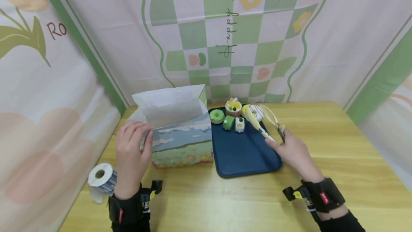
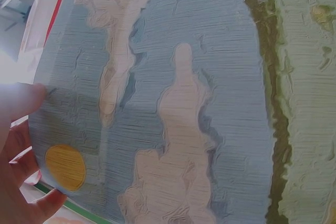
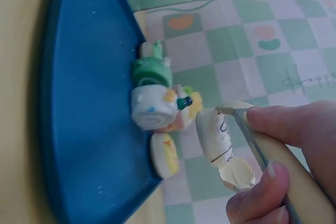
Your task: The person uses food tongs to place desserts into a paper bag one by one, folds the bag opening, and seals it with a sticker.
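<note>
my l hand (image 1: pixel 133 146) pinches the paper bag (image 1: pixel 183 146) at the near-left of its rim, & the mouth gapes. fingers of my r hand (image 1: pixel 294 151) grasp the tongs (image 1: pixel 253 119); their tips have the white donut (image 3: pixel 212 136) btwn them, by the far-right corner of the tray (image 1: pixel 244 153). from the r wrist it looks clear of the tray, tho can't tell how high. green donut (image 1: pixel 217 117), fruit tart (image 1: pixel 233 109), green cake (image 1: pixel 228 123) & white cake (image 1: pixel 239 126) sit at the tray's far end, w/ a yellow-topped pastry (image 3: pixel 165 156) nr the tongs.

step in hand, i'd say: picking up a 1st pastry for bagging. next move prob needs a firm-but-gentle squeeze, a swing l above the other pastries, then release inside the bag, l hand steadying the rim so it doesn't tip.
</note>
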Tool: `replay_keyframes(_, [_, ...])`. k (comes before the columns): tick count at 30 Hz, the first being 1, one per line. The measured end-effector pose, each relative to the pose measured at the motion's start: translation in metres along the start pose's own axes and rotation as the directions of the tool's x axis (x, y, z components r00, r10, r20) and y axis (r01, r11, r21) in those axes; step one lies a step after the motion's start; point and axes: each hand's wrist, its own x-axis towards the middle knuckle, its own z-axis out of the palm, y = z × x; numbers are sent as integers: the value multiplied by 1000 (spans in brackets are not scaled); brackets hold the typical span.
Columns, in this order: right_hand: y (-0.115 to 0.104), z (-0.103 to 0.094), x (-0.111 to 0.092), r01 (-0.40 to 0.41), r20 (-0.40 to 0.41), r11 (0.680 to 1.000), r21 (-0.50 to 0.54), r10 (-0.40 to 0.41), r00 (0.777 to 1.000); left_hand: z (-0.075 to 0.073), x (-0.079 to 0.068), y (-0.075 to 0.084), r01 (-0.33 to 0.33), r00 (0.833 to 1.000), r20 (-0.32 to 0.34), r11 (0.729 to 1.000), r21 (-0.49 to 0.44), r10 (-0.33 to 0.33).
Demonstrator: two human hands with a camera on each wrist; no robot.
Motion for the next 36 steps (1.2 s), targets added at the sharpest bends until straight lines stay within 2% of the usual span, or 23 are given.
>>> replay_keyframes(13, [-23,-20,-15,135,-62,991,17,-134,989,0,-1,1,19,1000,7,1000,-5,-19])
replay_keyframes(30, [-72,-51,-27,197,-60,980,-3,-196,979,1,1,1,12,1000,5,1000,-11,-12])
replay_keyframes(36, [-88,-58,-30,253,-94,968,5,-251,963,1,0,1,19,1000,7,1000,-13,-19])
